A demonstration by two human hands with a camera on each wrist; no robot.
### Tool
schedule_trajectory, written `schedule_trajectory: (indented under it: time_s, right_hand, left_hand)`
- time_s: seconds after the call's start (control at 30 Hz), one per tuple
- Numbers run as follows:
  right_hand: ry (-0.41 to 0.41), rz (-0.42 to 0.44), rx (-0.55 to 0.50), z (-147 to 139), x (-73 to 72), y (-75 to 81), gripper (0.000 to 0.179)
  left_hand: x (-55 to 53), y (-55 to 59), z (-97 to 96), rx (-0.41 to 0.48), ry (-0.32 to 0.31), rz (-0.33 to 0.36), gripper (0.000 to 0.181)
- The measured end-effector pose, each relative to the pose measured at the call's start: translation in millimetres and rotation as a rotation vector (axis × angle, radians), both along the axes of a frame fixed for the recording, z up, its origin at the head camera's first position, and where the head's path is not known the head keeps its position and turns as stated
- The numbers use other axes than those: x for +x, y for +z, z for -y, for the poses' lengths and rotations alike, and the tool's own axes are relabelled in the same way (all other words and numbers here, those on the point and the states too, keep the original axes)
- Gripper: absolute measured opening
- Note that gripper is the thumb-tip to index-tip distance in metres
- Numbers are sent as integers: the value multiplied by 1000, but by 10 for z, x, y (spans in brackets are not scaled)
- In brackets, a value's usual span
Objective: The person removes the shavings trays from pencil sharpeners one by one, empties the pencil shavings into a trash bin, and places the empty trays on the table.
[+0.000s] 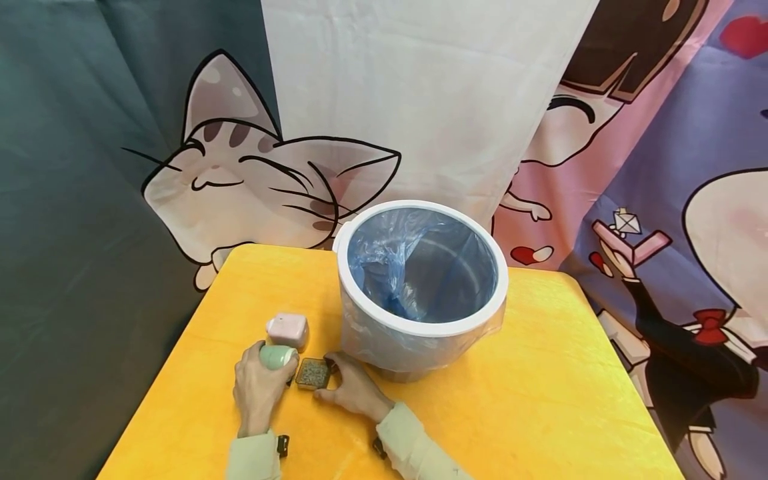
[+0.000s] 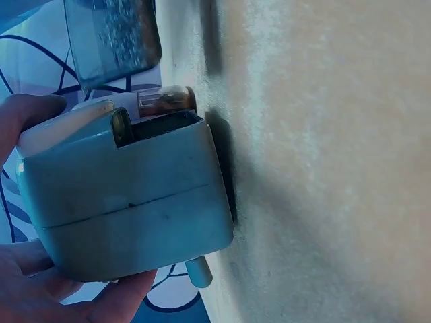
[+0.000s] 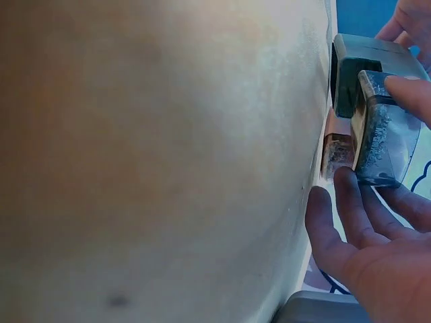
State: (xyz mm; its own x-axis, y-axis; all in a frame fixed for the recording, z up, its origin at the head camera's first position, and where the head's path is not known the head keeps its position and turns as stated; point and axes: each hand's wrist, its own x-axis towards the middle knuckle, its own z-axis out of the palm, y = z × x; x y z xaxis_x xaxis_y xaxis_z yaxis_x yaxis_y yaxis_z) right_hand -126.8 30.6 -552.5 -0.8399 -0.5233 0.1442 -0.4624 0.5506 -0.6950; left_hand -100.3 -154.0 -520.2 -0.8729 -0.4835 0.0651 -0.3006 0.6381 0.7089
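My left hand (image 1: 259, 388) grips a pale green pencil sharpener (image 2: 135, 195), its thumb on one side and fingers on the other. A dark open slot shows in the sharpener's lower part, and a small green knob sticks out at its side. Just to the right, my right hand (image 1: 354, 390) holds a clear shavings drawer (image 3: 380, 138) between thumb and fingers; grey shavings lie inside it. Behind the green sharpener stands a pale pink sharpener (image 1: 289, 331), whose clear drawer (image 2: 165, 101) has brownish contents. Neither hand touches the pink one.
A white bin (image 1: 423, 328) lined with a thin bluish plastic bag (image 1: 393, 270) stands behind and right of my right hand. All this is on a yellow-topped table (image 1: 528, 400). A cartoon-printed curtain (image 1: 384, 87) hangs along the table's far side.
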Motion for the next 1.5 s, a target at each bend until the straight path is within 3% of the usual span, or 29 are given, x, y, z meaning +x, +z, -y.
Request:
schedule_trajectory:
  time_s: [0.63, 0.97, 1.2, 1.5]
  right_hand:
    - [29, 82, -80, -158, 93, 33, 64]
    - [21, 200, -137, -345, 154, 141, 67]
    - [27, 168, -146, -464, 205, 145, 66]
    - [21, 191, -152, -555, 279, 107, 66]
  left_hand:
    - [-16, -18, 33, 9, -7, -14, 75]
    - [-10, -32, 11, 13, -15, -22, 76]
    - [-16, -16, 10, 15, -35, 7, 84]
    - [-24, -23, 4, -14, -46, 4, 79]
